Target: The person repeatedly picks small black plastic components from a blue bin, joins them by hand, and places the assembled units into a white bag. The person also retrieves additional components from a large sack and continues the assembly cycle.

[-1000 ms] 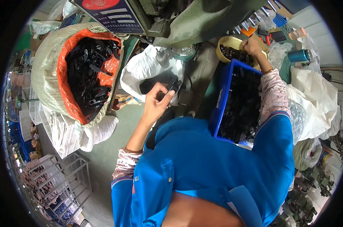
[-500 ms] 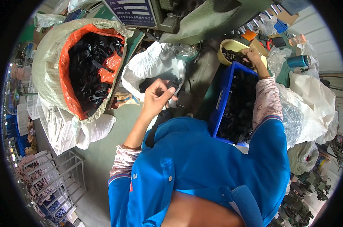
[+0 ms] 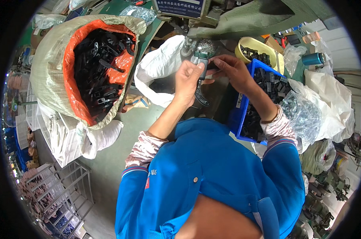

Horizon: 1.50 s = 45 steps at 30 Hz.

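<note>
Head view: my left grip pinches a hard-edged dark part; my right grip's hold I cannot tell. Woven sack at ten o'clock, limp white bag at eleven.

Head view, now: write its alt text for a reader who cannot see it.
A person's left hand holds a dark part, with the right hand close beside it. Around them are an orange-lined sack of black parts, a white bag and a blue crate of dark pieces.

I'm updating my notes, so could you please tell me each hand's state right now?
Left hand: closed, holding a black-and-grey oblong piece.
Right hand: close beside that piece; whether it grips anything cannot be told.
</note>
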Each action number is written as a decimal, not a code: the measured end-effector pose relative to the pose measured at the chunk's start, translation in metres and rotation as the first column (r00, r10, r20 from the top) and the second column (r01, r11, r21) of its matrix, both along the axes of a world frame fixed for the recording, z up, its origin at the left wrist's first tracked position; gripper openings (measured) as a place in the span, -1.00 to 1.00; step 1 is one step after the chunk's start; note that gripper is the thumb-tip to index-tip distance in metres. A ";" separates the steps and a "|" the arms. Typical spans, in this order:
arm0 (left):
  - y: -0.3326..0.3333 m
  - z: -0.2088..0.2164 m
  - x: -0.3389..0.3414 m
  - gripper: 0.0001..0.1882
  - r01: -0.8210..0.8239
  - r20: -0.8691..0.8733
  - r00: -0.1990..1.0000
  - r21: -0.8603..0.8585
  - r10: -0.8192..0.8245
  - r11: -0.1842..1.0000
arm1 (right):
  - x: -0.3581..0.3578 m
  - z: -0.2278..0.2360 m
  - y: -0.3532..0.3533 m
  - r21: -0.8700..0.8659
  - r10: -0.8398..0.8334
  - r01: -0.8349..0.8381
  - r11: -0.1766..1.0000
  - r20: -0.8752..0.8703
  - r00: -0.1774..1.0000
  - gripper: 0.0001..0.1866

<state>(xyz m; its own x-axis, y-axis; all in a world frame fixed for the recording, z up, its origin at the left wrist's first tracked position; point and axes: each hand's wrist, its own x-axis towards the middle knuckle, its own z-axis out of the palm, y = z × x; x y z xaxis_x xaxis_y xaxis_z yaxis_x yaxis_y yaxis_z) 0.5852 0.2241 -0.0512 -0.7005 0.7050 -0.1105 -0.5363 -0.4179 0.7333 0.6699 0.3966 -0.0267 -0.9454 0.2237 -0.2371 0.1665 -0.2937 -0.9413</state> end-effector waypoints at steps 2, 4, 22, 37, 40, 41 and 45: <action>-0.006 -0.002 -0.005 -0.75 -0.002 0.022 1.000 0.003 0.002 1.000 | 0.000 -0.001 -0.023 -0.095 -0.015 0.008 0.995 -0.075 0.997 -0.67; -0.013 0.006 -0.010 -0.74 -0.009 0.093 0.996 0.027 0.006 1.000 | 0.000 -0.006 -0.038 -0.112 -0.024 0.001 0.994 -0.209 0.978 -0.63; -0.057 -0.001 -0.085 -0.79 0.040 -0.621 0.740 -0.341 -0.257 0.939 | -0.027 0.023 -0.039 0.873 -0.084 0.060 0.483 -0.022 0.996 -0.57; -0.050 0.020 -0.141 -0.80 -0.016 -0.903 0.233 -0.375 -0.361 0.927 | -0.045 0.019 -0.031 0.912 0.038 0.141 0.386 -0.169 0.985 -0.66; -0.049 0.020 -0.149 -0.82 -0.005 -0.908 0.184 -0.383 -0.375 0.924 | -0.050 0.018 -0.033 0.930 0.086 0.191 0.313 -0.228 0.970 -0.67; -0.049 0.021 -0.151 -0.82 -0.001 -0.907 0.171 -0.390 -0.384 0.921 | -0.052 0.018 -0.034 0.934 0.100 0.209 0.288 -0.247 0.964 -0.68; -0.043 0.022 -0.160 -0.80 0.011 -0.908 0.072 -0.412 -0.412 0.911 | -0.055 0.008 -0.041 0.934 0.037 0.223 0.280 -0.243 0.969 -0.71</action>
